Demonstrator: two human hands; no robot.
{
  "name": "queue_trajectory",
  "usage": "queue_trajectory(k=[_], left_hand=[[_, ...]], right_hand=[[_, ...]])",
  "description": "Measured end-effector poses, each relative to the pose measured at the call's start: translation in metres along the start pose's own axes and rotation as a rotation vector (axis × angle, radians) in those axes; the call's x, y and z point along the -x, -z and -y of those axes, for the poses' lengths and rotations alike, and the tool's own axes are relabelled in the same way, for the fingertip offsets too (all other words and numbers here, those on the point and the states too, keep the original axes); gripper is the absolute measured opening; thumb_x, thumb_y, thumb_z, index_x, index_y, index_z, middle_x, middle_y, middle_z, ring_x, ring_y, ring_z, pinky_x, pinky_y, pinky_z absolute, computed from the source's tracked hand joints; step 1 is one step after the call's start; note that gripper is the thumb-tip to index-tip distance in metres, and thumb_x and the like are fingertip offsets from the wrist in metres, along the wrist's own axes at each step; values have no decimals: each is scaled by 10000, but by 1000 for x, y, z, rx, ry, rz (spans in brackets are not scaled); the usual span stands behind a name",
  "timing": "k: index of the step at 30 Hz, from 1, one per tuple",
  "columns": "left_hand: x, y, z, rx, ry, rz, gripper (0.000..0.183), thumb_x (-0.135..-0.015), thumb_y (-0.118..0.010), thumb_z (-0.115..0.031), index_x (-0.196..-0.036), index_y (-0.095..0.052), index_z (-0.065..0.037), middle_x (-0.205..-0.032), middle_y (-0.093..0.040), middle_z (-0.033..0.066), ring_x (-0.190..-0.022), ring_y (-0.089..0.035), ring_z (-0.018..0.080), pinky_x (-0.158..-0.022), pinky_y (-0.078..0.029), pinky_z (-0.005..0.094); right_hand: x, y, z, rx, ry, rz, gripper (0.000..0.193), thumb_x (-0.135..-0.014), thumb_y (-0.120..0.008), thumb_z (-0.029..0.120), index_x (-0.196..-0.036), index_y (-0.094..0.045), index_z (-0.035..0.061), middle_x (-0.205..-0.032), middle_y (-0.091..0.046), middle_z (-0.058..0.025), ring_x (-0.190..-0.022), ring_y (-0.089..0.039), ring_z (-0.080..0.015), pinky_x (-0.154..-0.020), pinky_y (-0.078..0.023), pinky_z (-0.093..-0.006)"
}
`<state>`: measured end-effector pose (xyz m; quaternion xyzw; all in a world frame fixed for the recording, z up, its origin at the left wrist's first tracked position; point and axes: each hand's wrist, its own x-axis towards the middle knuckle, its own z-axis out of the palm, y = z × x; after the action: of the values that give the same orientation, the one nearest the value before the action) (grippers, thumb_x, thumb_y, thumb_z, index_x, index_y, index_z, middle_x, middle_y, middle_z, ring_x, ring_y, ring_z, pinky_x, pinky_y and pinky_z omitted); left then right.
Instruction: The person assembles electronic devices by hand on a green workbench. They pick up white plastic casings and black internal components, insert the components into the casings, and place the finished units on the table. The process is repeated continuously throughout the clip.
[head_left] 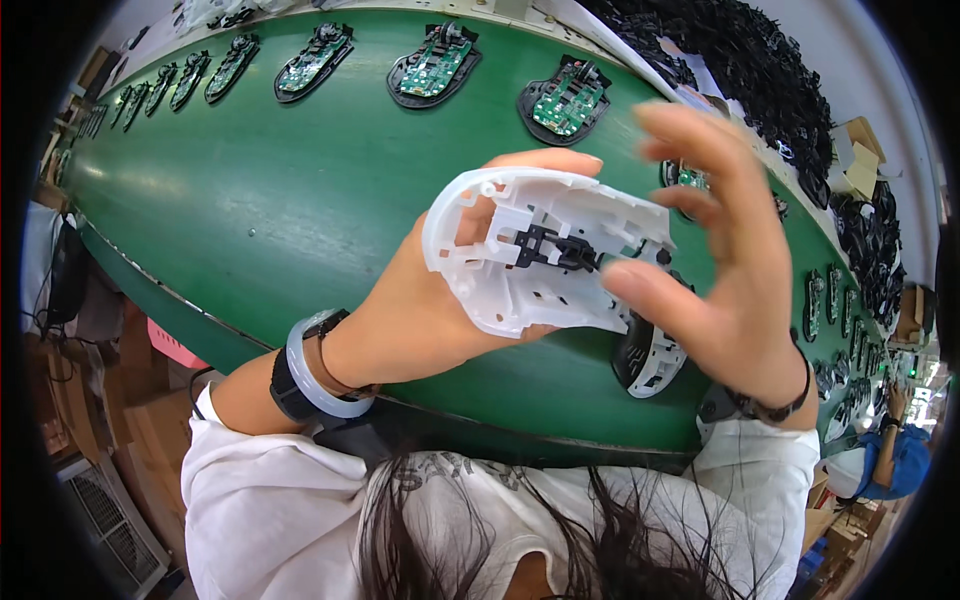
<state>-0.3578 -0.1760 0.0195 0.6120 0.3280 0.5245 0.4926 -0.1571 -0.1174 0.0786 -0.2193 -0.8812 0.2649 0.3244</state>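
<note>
Above the green tabletop (330,190), inside its near edge, the left hand (425,295) is gripping the white shell (535,280), its long axis pointing rightward to the right hand (740,255), fingers parted wide.

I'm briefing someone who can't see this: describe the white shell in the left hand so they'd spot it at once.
Find the long green surface, then the person's left hand above it, coming in from the lower left. That hand grips the white shell, hollow side facing the camera. Unlike the black-and-white part lying nearby, it is held up, with a black insert inside.
</note>
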Motion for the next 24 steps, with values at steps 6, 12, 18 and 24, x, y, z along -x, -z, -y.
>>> queue_trajectory(k=[6, 12, 18, 24], left_hand=[[3, 1, 0, 253, 146, -49, 867, -696, -750, -82, -1412, -262, -73, -1301, -458, 88, -1174, -501, 227, -967, -440, 372], [4, 1, -5, 479, 243, -129, 607, -798, -548, -31, -1360, -320, -52, -1233, -492, 92, -1091, -546, 212, -865, -507, 363], [7, 6, -10, 340, 344, -231, 404, -809, -434, 22, -1211, -468, -8, -1029, -583, 76, -825, -629, 157, -611, -558, 272], [5, 4, -6, 324, 303, -226, 314, -859, -540, -57, -1166, -499, -9, -949, -606, 63, -750, -631, 136, -542, -532, 247]], right_hand=[[-4, -18, -11, -77, -60, 54, 550, -781, -683, 24, -1276, -443, 30, -1103, -509, -67, -1011, -530, -135, -858, -444, -257], [-12, -20, -8, 184, 199, 5, 634, -712, -711, -22, -1279, -433, 30, -1170, -535, -131, -1069, -534, -243, -839, -455, -327], [-22, -34, -19, 161, 436, -8, 679, -665, -729, -26, -1274, -435, 31, -1178, -568, -137, -1097, -512, -332, -878, -436, -392], [-10, -40, -15, 465, 534, -40, 485, -687, -715, 71, -1139, -541, 84, -1047, -642, -30, -1085, -551, -295, -972, -347, -489]])
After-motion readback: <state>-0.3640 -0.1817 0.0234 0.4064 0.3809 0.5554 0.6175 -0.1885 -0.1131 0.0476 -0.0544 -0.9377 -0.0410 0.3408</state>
